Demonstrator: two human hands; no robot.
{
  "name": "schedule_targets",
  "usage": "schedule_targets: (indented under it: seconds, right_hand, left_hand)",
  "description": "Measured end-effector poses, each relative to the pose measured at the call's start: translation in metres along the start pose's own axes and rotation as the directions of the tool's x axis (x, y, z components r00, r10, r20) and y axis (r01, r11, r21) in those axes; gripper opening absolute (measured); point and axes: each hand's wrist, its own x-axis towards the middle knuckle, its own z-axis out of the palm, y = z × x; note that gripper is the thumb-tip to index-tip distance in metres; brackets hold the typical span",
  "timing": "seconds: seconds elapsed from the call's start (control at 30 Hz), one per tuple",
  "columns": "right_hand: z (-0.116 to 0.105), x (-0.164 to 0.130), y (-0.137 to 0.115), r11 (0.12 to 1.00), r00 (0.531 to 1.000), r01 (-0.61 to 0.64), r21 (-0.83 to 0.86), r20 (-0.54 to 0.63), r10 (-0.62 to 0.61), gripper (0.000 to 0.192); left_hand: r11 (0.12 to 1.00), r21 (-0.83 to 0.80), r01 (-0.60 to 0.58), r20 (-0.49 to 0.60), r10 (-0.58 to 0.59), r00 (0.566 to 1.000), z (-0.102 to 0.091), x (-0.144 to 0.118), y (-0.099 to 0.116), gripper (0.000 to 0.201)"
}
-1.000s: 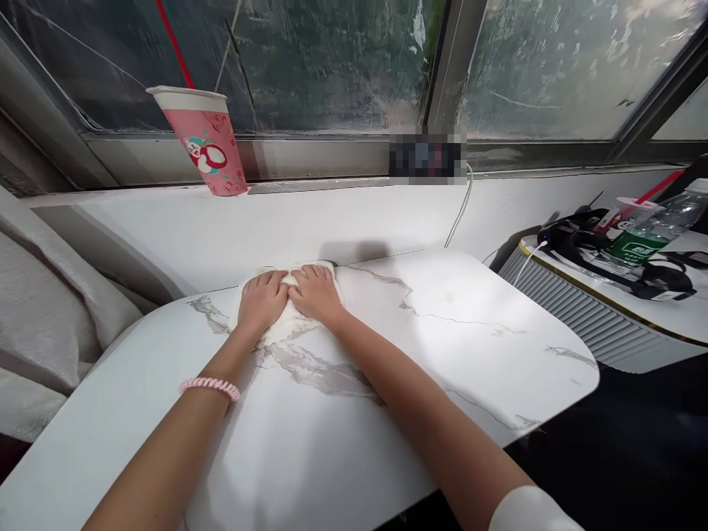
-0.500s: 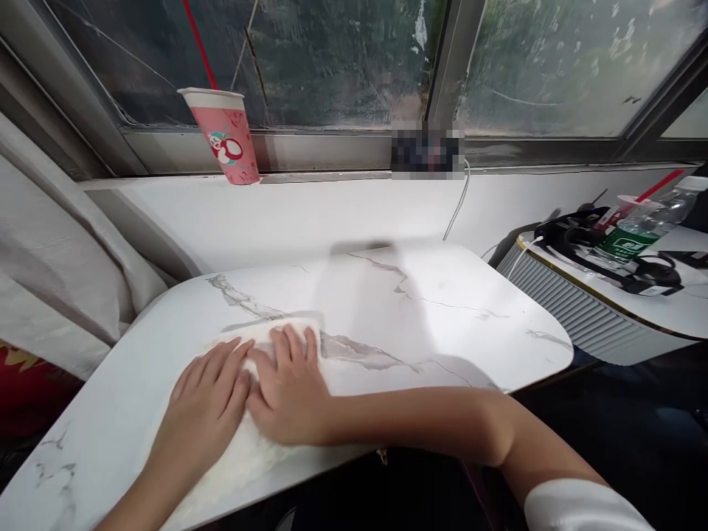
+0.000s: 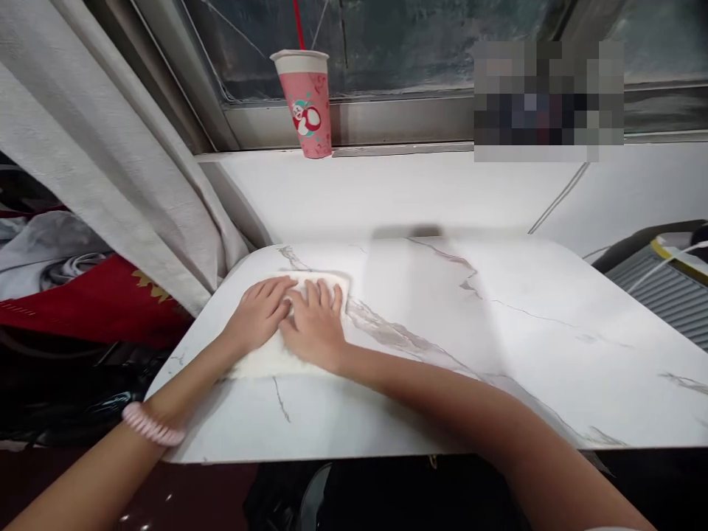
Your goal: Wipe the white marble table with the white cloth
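Observation:
A folded white cloth [image 3: 265, 359] lies flat on the white marble-patterned table [image 3: 498, 346], near its left end. My left hand [image 3: 259, 313] and my right hand [image 3: 313, 323] press down on the cloth side by side, fingers spread and pointing away from me. A pink coiled band [image 3: 150, 426] circles my left wrist. Most of the cloth is hidden under my palms.
A pink paper cup [image 3: 307, 103] with a red straw stands on the window sill behind the table. A grey curtain [image 3: 99, 147] hangs at the left, with red fabric [image 3: 94, 302] below it. A white cable [image 3: 558, 198] runs down the wall. A ribbed grey unit [image 3: 664, 287] sits at right.
Both hands slid the cloth from the table's far edge toward me, then out to its left end. The view has swung left, so the cup sits nearer the middle.

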Motion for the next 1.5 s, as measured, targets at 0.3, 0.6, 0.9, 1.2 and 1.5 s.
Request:
schedule_targets:
  seconds: [0.3,0.6,0.9,1.2,1.5]
  right_hand:
    - [0.022,0.083,0.021,0.992,0.981,-0.067,-0.111,-0.188,0.045,0.041]
    - [0.055,0.147,0.007,0.964,0.984,0.130,-0.230,-0.090,-0.154,0.042]
    - [0.055,0.113,-0.004,0.926,0.954,0.284,-0.247,-0.026,-0.299,0.044]
    - [0.036,-0.012,-0.047,0.926,0.933,0.359,-0.112,0.040,-0.357,0.052]
    - [0.022,-0.069,-0.061,0.847,0.836,0.532,0.000,0.160,-0.525,0.060]
  left_hand:
    - [0.995,-0.100,0.014,0.040,-0.010,0.999,0.009,0.087,-0.046,0.043]
    - [0.990,-0.070,0.122,-0.023,-0.124,0.992,0.003,0.089,-0.120,0.046]
    - [0.983,0.063,0.174,-0.076,-0.169,0.983,-0.002,0.029,-0.096,0.045]
    - [0.990,0.096,0.101,-0.071,-0.094,0.993,-0.024,-0.088,-0.034,0.047]
    - [0.966,0.237,0.105,-0.104,-0.082,0.991,-0.027,-0.167,-0.009,0.052]
